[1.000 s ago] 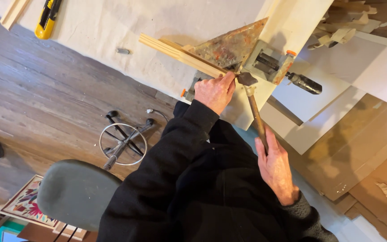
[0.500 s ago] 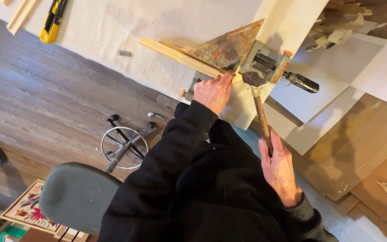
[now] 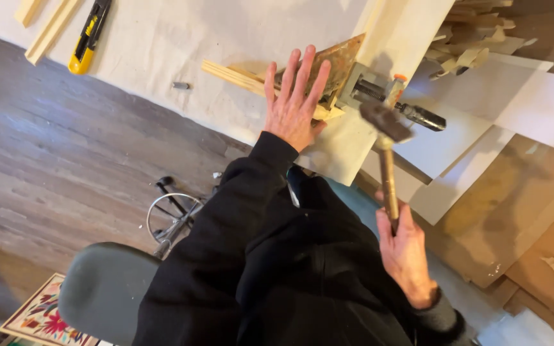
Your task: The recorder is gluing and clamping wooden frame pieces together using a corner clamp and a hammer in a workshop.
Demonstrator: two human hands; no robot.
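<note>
Beside the metal corner clamp, the left hand lies flat with fingers spread, pressing down on a wooden strip and the worn triangular board fixed in that clamp. To the right of the clamp, the right hand is closed around the wooden handle of a hammer, whose dark head hangs just above and beside the clamp's screw handle. Pale boards and brown cardboard lie further right of the clamp. Well to its left, a yellow utility knife rests on the white cloth. Below the clamp stands a grey stool.
</note>
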